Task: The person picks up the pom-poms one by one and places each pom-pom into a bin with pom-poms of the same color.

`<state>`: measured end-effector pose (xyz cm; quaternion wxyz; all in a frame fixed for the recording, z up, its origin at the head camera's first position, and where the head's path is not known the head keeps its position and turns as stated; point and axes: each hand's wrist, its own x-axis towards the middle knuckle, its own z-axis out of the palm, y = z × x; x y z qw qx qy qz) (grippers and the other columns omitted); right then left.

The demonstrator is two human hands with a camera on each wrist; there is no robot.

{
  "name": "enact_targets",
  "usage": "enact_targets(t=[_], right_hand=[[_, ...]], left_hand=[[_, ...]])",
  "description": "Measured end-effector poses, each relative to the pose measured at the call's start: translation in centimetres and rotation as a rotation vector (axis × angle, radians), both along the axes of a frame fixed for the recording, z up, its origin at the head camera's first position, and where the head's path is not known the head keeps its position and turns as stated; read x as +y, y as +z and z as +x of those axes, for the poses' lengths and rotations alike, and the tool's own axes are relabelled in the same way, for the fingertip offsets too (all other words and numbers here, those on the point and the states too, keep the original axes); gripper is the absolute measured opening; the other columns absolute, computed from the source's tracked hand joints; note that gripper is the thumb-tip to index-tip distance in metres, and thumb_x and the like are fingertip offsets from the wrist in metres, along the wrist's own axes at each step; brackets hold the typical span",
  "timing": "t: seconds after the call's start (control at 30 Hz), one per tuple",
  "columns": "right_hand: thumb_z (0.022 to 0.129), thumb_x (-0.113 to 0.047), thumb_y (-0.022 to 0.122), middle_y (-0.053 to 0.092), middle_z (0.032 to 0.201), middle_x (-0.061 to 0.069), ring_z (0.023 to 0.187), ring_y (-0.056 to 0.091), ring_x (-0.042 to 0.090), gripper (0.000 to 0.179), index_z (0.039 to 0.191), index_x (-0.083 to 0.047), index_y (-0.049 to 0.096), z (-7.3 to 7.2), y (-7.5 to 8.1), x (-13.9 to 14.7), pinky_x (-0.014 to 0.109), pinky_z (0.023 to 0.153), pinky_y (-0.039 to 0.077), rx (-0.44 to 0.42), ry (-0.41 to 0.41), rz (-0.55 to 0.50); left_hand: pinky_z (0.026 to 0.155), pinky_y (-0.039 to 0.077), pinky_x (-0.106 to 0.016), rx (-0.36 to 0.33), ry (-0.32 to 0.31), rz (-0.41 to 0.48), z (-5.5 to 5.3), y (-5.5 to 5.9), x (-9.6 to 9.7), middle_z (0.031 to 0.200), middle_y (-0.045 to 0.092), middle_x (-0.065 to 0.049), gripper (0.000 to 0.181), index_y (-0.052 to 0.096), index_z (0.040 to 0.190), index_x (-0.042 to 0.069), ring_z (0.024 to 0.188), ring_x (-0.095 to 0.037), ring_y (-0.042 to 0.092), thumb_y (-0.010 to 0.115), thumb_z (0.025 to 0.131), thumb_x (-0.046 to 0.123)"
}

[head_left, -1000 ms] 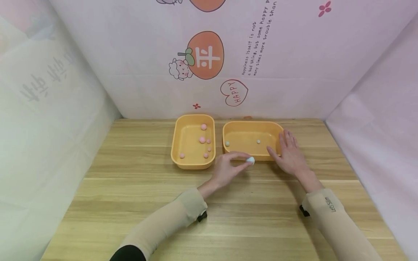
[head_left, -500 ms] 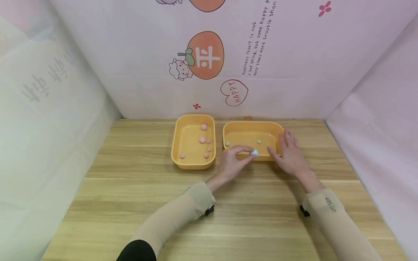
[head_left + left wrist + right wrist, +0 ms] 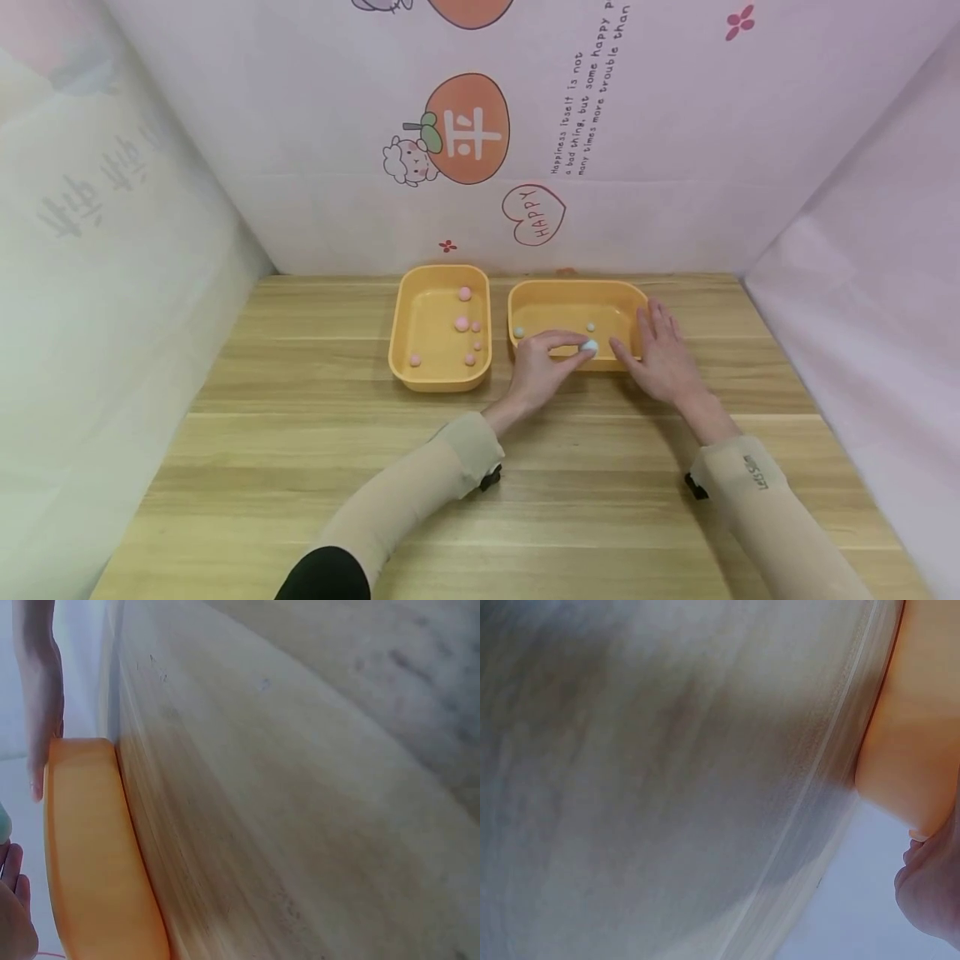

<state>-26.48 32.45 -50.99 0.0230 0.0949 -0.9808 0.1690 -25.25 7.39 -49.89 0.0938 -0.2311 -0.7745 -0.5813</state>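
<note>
My left hand pinches a pale blue ball between thumb and fingertips, above the near rim of the right yellow tray. Two small pale green balls lie inside that tray, one at its left end and one right of the middle. My right hand rests with fingers extended on the tray's right end, thumb at the near rim. In the left wrist view the held ball shows only partly, at the left edge. The right wrist view catches part of the tray's side.
A second yellow tray stands to the left, turned lengthwise, with several pink balls in it. Both trays sit near the back of the wooden table. Printed white cloth hangs behind and at both sides.
My left hand has moved right and slightly forward with the pale blue ball, from in front of the right tray to above its near rim. My right hand has stayed on the tray.
</note>
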Motion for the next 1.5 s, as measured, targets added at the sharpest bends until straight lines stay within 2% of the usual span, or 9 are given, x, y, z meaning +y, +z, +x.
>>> enact_targets(t=[0.2,0.4,0.57,0.77,1.1,1.23,1.4,1.5], right_hand=[[0.114,-0.064,0.037,0.001,0.180,0.038,0.168,0.004,0.058,0.099,0.170,0.014,0.012,0.0,-0.1,-0.1,0.070,0.138,0.008,0.005,-0.003,-0.003],[0.114,-0.065,0.037,0.001,0.180,0.037,0.169,0.003,0.058,0.100,0.170,0.013,0.011,0.1,-0.1,-0.3,0.070,0.138,0.008,-0.004,-0.008,-0.014],[0.113,-0.065,0.037,0.001,0.180,0.037,0.169,0.002,0.057,0.100,0.170,0.013,0.012,0.2,-0.2,-0.3,0.069,0.139,0.008,-0.008,-0.013,-0.017],[0.114,-0.065,0.037,0.001,0.180,0.037,0.169,0.003,0.058,0.100,0.170,0.014,0.012,0.1,-0.2,-0.4,0.069,0.139,0.008,-0.005,-0.007,-0.019],[0.114,-0.063,0.039,0.001,0.180,0.038,0.168,0.003,0.058,0.099,0.170,0.014,0.013,-0.1,-0.1,-0.6,0.070,0.139,0.007,-0.003,0.006,-0.026],[0.114,-0.062,0.039,0.000,0.180,0.038,0.168,0.002,0.058,0.098,0.170,0.014,0.012,-0.1,0.1,-0.4,0.071,0.138,0.008,-0.006,0.007,-0.030],[0.113,-0.065,0.038,-0.004,0.181,0.036,0.168,0.002,0.058,0.100,0.171,0.011,0.007,0.0,0.3,0.0,0.070,0.138,0.007,-0.023,0.005,-0.016],[0.112,-0.065,0.041,-0.001,0.180,0.037,0.168,0.005,0.059,0.101,0.172,0.010,0.008,-0.1,0.5,0.2,0.070,0.138,0.007,-0.003,0.007,-0.015]], left_hand=[[0.108,0.064,-0.037,-0.013,0.021,-0.026,-0.5,-0.1,0.2,0.123,0.084,-0.011,0.023,0.085,0.115,0.005,0.120,-0.027,0.080,0.086,0.097,0.020],[0.118,0.057,-0.040,-0.046,0.065,-0.071,-1.2,-0.4,0.0,0.124,0.084,-0.008,0.022,0.086,0.115,0.008,0.123,-0.025,0.079,0.085,0.098,0.023],[0.116,0.059,-0.039,-0.013,0.076,-0.115,-1.6,-0.8,0.1,0.123,0.084,-0.007,0.021,0.086,0.115,0.009,0.122,-0.023,0.079,0.084,0.099,0.022],[0.113,0.060,-0.035,0.029,0.081,-0.184,-1.7,-0.7,0.3,0.127,0.083,-0.007,0.024,0.085,0.119,0.008,0.125,-0.024,0.078,0.083,0.099,0.022],[0.115,0.059,-0.036,0.074,0.134,-0.278,-1.9,-0.7,-0.1,0.133,0.081,-0.008,0.033,0.080,0.130,0.007,0.130,-0.025,0.075,0.078,0.104,0.027],[0.117,0.058,-0.037,0.118,0.111,-0.325,-1.8,-0.3,-0.7,0.135,0.080,-0.008,0.032,0.080,0.131,0.008,0.131,-0.025,0.074,0.075,0.106,0.029],[0.120,0.056,-0.042,0.168,0.036,-0.357,-1.4,0.2,-1.9,0.138,0.078,-0.014,0.034,0.078,0.132,0.003,0.134,-0.030,0.072,0.072,0.108,0.027],[0.121,0.055,-0.041,0.201,0.015,-0.398,-1.1,0.4,-2.7,0.140,0.077,-0.014,0.036,0.077,0.133,0.002,0.136,-0.030,0.071,0.071,0.109,0.028]])
